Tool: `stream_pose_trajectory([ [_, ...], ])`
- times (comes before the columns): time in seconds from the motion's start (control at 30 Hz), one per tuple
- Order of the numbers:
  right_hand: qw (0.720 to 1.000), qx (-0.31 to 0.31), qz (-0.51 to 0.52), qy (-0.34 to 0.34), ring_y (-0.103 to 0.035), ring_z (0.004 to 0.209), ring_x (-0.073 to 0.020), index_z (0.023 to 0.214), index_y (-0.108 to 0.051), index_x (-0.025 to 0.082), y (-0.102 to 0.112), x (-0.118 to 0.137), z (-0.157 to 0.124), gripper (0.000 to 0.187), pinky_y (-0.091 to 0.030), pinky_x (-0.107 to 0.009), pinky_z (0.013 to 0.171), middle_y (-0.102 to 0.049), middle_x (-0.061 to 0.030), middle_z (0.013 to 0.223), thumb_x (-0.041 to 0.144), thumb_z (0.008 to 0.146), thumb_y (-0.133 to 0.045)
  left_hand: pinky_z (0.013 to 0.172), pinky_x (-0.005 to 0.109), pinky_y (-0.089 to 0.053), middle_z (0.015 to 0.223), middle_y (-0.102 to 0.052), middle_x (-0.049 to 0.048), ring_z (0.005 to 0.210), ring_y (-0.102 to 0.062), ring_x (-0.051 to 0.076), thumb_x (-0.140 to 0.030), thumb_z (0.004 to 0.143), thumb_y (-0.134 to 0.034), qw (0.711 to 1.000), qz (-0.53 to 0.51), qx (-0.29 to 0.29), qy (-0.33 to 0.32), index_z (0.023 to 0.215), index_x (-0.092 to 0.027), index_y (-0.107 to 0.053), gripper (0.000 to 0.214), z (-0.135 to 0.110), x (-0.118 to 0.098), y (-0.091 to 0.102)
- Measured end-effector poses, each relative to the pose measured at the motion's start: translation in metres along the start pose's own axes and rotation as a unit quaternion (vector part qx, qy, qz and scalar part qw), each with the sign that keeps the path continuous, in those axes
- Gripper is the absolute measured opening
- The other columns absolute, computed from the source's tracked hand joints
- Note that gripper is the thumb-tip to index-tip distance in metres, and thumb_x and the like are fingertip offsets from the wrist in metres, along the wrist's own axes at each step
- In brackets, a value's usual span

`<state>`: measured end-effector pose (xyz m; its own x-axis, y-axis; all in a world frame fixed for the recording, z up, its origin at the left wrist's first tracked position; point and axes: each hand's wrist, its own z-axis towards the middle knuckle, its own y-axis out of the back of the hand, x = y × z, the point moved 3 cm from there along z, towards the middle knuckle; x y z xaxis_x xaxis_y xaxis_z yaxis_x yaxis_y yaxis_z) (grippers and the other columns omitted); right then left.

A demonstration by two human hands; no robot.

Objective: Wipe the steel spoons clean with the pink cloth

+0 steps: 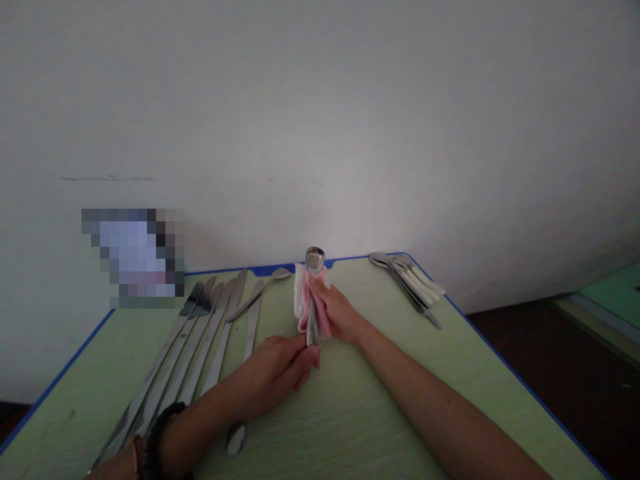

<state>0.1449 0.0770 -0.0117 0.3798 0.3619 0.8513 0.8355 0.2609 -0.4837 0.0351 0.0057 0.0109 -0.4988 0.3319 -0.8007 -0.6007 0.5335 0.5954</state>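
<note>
A shiny metal spoon (315, 259) is held upright over the middle of the table, bowl at the top. My left hand (283, 370) pinches the lower end of its handle. Just below the bowl, my right hand (333, 307) is closed around the spoon through a pink and white cloth (301, 300). The cloth hangs in folds on both sides of the handle and hides part of it. Left of my hands lies another spoon (260, 292), slanted across a table knife (253, 320).
Several long table knives (175, 373) lie side by side on the left, partly under my left forearm. At the back right are stacked spoons (400, 283) and white-handled cutlery (423, 283). A blurred-out object (135, 257) stands by the wall. The green table (380, 413) has a blue edge.
</note>
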Motion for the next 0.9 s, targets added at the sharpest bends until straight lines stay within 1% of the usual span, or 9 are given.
stream_pose_trajectory([
  [0.17, 0.999, 0.024, -0.019, 0.007, -0.050, 0.036, -0.0103, 0.069, -0.048, 0.017, -0.0024, 0.0016, -0.0023, 0.042, -0.044, -0.022, 0.037, -0.054, 0.0047, 0.045, 0.057, 0.066, -0.063, 0.060, 0.020, -0.039, 0.057, -0.052, -0.0044, 0.056, -0.051, 0.011, -0.035, 0.095, -0.029, 1.000, -0.006, 0.002, -0.002, 0.074, -0.018, -0.052, 0.035, 0.0005, 0.0003, 0.0000],
  [0.37, 0.999, 0.019, -0.030, 0.006, -0.052, 0.038, -0.0107, 0.069, -0.049, 0.017, -0.0020, 0.0017, -0.0027, 0.042, -0.044, -0.023, 0.040, -0.056, 0.0036, 0.046, 0.056, 0.066, -0.063, 0.058, 0.020, -0.039, 0.057, -0.052, -0.0046, 0.054, -0.050, 0.010, -0.033, 0.094, -0.029, 1.000, -0.012, 0.001, 0.005, 0.075, -0.017, -0.052, 0.034, 0.0002, -0.0016, 0.0008],
  [0.5, 0.999, 0.011, -0.031, 0.010, -0.052, 0.042, -0.0096, 0.070, -0.052, 0.016, -0.0006, 0.0019, -0.0033, 0.041, -0.042, -0.021, 0.043, -0.056, 0.0037, 0.050, 0.055, 0.065, -0.064, 0.057, 0.019, -0.039, 0.057, -0.050, -0.0051, 0.054, -0.050, 0.010, -0.033, 0.094, -0.030, 0.999, -0.033, -0.005, -0.010, 0.078, -0.017, -0.053, 0.032, 0.0005, -0.0019, 0.0023],
  [0.67, 0.999, 0.016, -0.038, -0.003, -0.049, 0.044, -0.0077, 0.069, -0.055, 0.014, -0.0004, 0.0004, -0.0035, 0.045, -0.041, -0.021, 0.045, -0.055, 0.0044, 0.052, 0.054, 0.057, -0.071, 0.052, 0.018, -0.035, 0.055, -0.047, -0.0056, 0.051, -0.046, 0.009, -0.030, 0.092, -0.033, 1.000, -0.015, -0.002, -0.009, 0.076, -0.016, -0.056, 0.031, 0.0014, -0.0014, 0.0018],
  [0.73, 0.999, 0.005, -0.034, -0.004, -0.047, 0.044, -0.0073, 0.067, -0.054, 0.014, 0.0001, 0.0001, -0.0026, 0.046, -0.039, -0.020, 0.044, -0.054, 0.0047, 0.050, 0.056, 0.056, -0.071, 0.050, 0.018, -0.032, 0.054, -0.045, -0.0059, 0.049, -0.043, 0.008, -0.027, 0.090, -0.036, 1.000, -0.001, 0.001, -0.013, 0.071, -0.016, -0.055, 0.029, 0.0017, -0.0021, 0.0014],
  [0.8, 1.000, -0.012, -0.014, -0.003, -0.047, 0.044, -0.0077, 0.067, -0.054, 0.015, 0.0006, 0.0004, -0.0010, 0.046, -0.038, -0.020, 0.043, -0.054, 0.0044, 0.050, 0.057, 0.057, -0.069, 0.048, 0.018, -0.029, 0.052, -0.041, -0.0064, 0.047, -0.040, 0.008, -0.026, 0.088, -0.037, 1.000, 0.002, 0.003, -0.014, 0.064, -0.016, -0.050, 0.029, 0.0020, -0.0022, 0.0013],
  [0.9, 0.999, -0.032, 0.028, -0.010, -0.050, 0.046, -0.0095, 0.068, -0.054, 0.016, 0.0005, 0.0013, 0.0012, 0.046, -0.040, -0.022, 0.046, -0.056, 0.0027, 0.052, 0.059, 0.062, -0.065, 0.045, 0.018, -0.025, 0.051, -0.034, -0.0071, 0.045, -0.034, 0.007, -0.026, 0.086, -0.038, 1.000, -0.004, 0.001, -0.006, 0.059, -0.017, -0.042, 0.029, 0.0029, -0.0006, 0.0017],
])
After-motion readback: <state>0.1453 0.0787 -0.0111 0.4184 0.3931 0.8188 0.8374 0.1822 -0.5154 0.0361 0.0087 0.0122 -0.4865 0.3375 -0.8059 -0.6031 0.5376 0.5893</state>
